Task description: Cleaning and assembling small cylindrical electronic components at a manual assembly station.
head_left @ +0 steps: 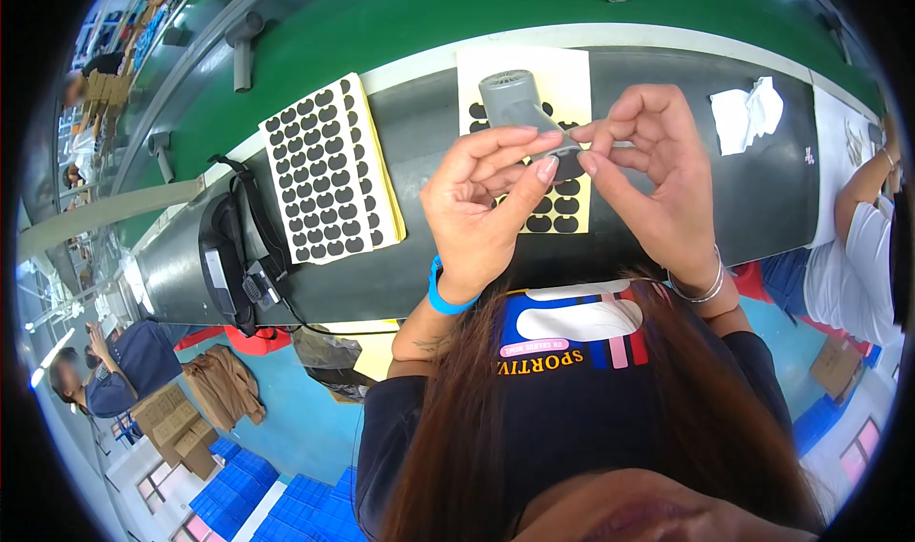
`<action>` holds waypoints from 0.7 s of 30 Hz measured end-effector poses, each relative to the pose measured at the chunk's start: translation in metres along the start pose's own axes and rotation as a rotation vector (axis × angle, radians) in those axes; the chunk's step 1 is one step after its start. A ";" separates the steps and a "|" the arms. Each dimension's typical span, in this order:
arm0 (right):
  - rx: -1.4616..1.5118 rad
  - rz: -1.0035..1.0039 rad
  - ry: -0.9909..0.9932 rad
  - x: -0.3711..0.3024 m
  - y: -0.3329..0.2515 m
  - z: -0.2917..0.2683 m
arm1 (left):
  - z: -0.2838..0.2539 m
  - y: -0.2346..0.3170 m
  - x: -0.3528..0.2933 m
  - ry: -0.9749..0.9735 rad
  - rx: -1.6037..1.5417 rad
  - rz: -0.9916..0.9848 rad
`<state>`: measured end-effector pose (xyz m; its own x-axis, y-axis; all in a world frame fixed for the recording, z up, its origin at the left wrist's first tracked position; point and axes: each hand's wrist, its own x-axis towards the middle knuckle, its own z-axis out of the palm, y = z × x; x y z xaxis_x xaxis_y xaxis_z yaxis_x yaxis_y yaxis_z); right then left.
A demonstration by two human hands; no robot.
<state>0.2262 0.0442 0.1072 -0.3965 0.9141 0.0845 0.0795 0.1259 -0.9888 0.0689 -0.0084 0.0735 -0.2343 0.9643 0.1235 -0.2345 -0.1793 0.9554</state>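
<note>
A grey hair dryer (515, 94), with a round slotted grille at its far end, lies slanting toward me over a pale yellow sheet (568, 77) of black rounded stickers. My left hand (477, 194) is closed on its near end, thumb below and fingers above. From the other side, my right hand (658, 175) pinches that same end between thumb and forefinger, its other fingers curled. A dark face shows at the end between the fingertips; whether a loose sticker is there I cannot tell. Part of the sheet is hidden behind my hands.
Left of my hands lies a stack of sticker sheets (324, 180). A black strapped bag (224, 256) sits farther left. Crumpled white paper (747, 115) lies at right. More grey dryers (244, 51) rest on the green belt (381, 22). A co-worker's arm (863, 184) reaches in at far right.
</note>
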 end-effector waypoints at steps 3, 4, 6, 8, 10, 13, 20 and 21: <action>-0.018 0.006 0.007 0.000 -0.001 -0.001 | 0.000 0.001 0.000 0.000 0.001 -0.022; -0.019 0.004 0.008 0.001 -0.001 -0.001 | 0.000 0.001 0.000 -0.001 0.000 -0.020; -0.087 -0.008 0.017 0.001 -0.001 -0.001 | 0.001 0.001 0.001 -0.005 0.009 -0.017; -0.171 -0.040 0.010 0.002 0.000 -0.003 | 0.000 -0.001 0.000 -0.007 0.013 -0.011; -0.253 -0.075 -0.001 0.003 0.001 -0.004 | -0.002 -0.001 0.001 -0.004 0.020 -0.002; -0.383 -0.228 0.070 0.011 0.005 -0.005 | -0.007 0.001 0.003 0.061 -0.063 0.012; -0.019 -0.011 -0.198 0.012 0.033 0.012 | -0.019 -0.002 0.016 -0.158 0.172 0.106; 0.035 -0.010 -0.200 0.011 0.037 0.014 | -0.021 -0.001 0.019 -0.183 0.172 0.086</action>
<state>0.2122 0.0533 0.0698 -0.5708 0.8180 0.0716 0.0442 0.1178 -0.9921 0.0449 0.0060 0.0697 -0.0682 0.9690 0.2374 -0.0540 -0.2412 0.9690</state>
